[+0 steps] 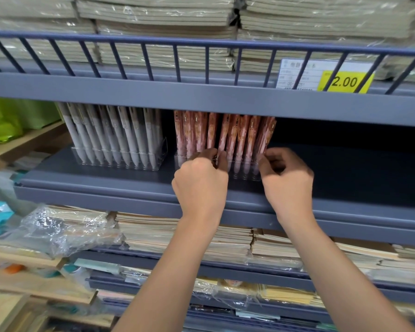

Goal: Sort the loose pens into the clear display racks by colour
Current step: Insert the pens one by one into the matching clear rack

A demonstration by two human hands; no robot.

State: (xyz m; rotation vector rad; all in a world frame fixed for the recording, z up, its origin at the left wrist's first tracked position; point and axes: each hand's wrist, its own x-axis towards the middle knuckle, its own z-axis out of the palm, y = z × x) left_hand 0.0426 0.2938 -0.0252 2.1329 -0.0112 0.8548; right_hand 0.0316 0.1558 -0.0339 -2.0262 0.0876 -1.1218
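Observation:
Two clear display racks stand on the blue middle shelf [106, 185]. The left rack [120, 158] holds several white pens [110, 133] upright. The right rack [243, 174] holds several pink pens [237, 133] with orange patterns. My left hand [201, 180] reaches into the pink rack, its curled fingers pinching the lower end of a pink pen near the rack's left part. My right hand [285, 178] has its fingers curled at the rack's right end, at the lowest part of the pink pens there. My hands hide the rack's front edge.
A blue rail [201, 44] fronts the upper shelf, stacked with wrapped notebooks [165, 25], beside a yellow price tag [345, 81]. More wrapped notebooks [177, 236] lie on the shelves below. The middle shelf is bare and dark to the right [357, 164]. Green packs [7, 121] sit at far left.

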